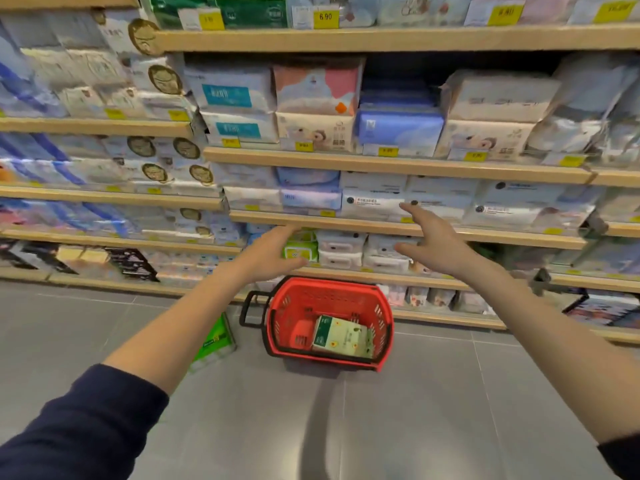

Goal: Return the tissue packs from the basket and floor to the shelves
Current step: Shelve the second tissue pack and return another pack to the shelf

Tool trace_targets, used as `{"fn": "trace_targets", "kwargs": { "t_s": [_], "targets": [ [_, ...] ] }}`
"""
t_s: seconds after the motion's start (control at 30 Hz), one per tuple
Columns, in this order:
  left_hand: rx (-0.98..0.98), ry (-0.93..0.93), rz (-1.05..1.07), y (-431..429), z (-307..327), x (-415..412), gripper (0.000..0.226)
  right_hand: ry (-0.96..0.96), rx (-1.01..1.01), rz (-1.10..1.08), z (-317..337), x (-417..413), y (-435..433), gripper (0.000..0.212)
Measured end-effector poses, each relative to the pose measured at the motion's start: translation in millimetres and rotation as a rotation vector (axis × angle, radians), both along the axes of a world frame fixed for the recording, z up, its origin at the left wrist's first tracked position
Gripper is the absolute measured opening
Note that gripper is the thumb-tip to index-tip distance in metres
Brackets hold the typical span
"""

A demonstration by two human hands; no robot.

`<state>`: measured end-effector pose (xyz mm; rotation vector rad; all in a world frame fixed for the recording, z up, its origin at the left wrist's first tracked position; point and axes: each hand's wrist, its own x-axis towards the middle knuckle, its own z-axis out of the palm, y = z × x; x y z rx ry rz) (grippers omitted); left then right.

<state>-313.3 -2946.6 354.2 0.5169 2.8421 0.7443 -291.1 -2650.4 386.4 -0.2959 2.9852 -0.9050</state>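
Observation:
A red shopping basket (382, 317) stands on the grey floor in front of the shelves. Inside it lies a pale green and white tissue pack (341, 337). A bright green tissue pack (214, 341) lies on the floor to the basket's left, partly hidden by my left forearm. My left hand (268, 252) is stretched out above the basket, fingers apart, holding nothing, close to a green pack on a low shelf (300, 251). Further right, my right hand (433, 239) reaches forward with spread fingers, also empty, in front of white packs.
Wooden shelves (381, 164) packed with tissue packs and yellow price tags fill the whole wall ahead. A dark gap (398, 69) shows above the blue packs on the upper shelf. The basket's black handle (249, 311) sticks out to its left. Grey tiled floor lies below.

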Motion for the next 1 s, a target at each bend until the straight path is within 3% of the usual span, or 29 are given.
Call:
{"fn": "trace_targets", "kwargs": {
  "t_s": [0.3, 0.6, 1.0],
  "targets": [
    [-0.069, -0.114, -0.091, -40.7, -58.8, 4.1, 0.075, -0.167, -0.058, -0.085, -79.0, 29.7, -43.4, 0.077],
    [-0.127, -0.142, -0.243, -16.9, -93.8, -46.5, 0.074, -0.199, -0.213, -0.263, -135.9, 19.3, -55.5, 0.072],
    [-0.237, -0.429, -0.385, 53.6, -212.2, -149.0, 0.078, -0.533, -0.77, -0.755, -259.5, -29.6, -76.9, 0.047]
  ]
}}
